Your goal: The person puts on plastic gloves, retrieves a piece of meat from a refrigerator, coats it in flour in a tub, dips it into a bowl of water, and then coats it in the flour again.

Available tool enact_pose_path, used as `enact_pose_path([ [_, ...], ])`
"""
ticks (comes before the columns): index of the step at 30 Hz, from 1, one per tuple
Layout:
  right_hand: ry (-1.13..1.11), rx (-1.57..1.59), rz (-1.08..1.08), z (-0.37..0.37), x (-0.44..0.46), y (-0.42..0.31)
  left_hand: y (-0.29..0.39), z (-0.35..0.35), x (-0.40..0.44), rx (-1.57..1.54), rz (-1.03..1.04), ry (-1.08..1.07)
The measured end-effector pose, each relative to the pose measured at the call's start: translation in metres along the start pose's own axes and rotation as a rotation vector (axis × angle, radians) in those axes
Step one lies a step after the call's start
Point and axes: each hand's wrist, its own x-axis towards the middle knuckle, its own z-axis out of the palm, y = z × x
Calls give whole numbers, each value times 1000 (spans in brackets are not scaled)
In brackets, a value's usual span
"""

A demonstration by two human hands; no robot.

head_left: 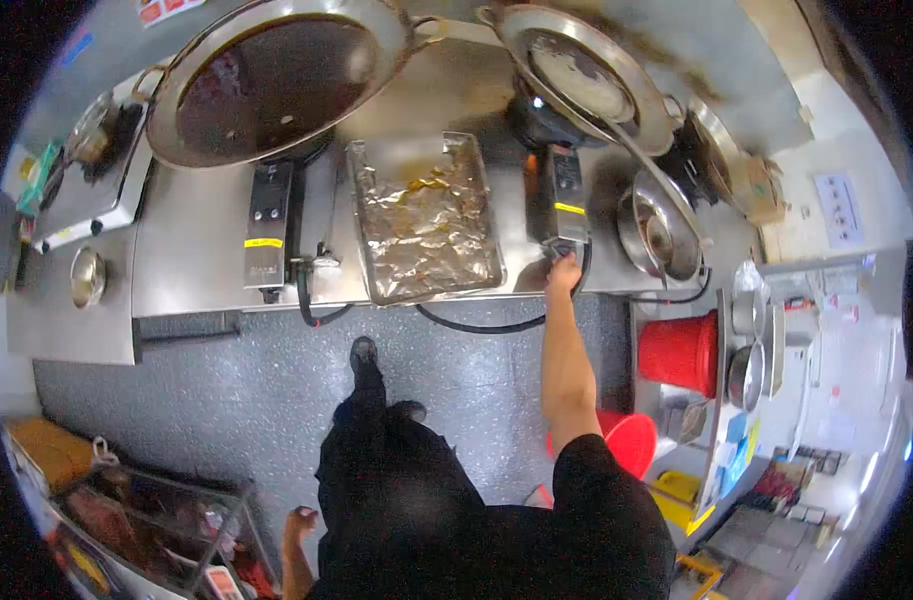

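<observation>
My right hand (pixel 564 272) reaches to the front of a black portable gas burner (pixel 566 190), its fingers closed on the control knob there. A wide two-handled pan (pixel 586 85) with pale contents sits on that burner, and a long-handled utensil lies across it. Down beside my body hangs my left hand (pixel 301 522), loosely curled and apart, with no object visible in it. Between the two burners lies a foil-lined tray (pixel 426 225). A second burner (pixel 269 225) on the left bears a large pan (pixel 276 85) of dark liquid.
Right of the burner stands a metal bowl (pixel 659 235). A black hose (pixel 486 327) droops past the counter edge. Red buckets (pixel 676 352) and a shelf are at the right. A small steel bowl (pixel 88 277) sits at the left; a wire-frame rack (pixel 166 520) stands lower left.
</observation>
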Motion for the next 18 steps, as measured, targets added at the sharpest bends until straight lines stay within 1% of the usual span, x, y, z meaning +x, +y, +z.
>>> enact_pose_path([
  [1,-116,256,334,-3,-7,-13,3,3,-4,-220,-49,-55],
  [2,-127,253,373,-3,-14,-29,7,-1,3,-179,-84,-92],
  [3,-114,423,396,1,-13,-33,26,-11,2,-138,-118,-130],
  [5,-249,503,566,-7,-12,-40,49,-31,15,-172,-12,-52],
  [7,-207,464,556,-8,-9,-40,77,-54,36,-176,67,48],
  [9,-203,436,546,-3,-12,-41,91,-68,69,-53,-11,131],
  [11,-233,413,532,-7,-18,-54,93,-81,99,-33,302,231],
  [12,-189,360,586,-5,-18,-60,115,-94,96,-83,251,242],
  [13,-187,354,582,-3,-19,-65,149,-111,82,-132,201,254],
  [15,-180,348,576,-3,-24,-71,185,-131,75,-93,185,265],
  [18,-177,367,618,-1,-23,-76,189,-137,84,-73,172,238],
])
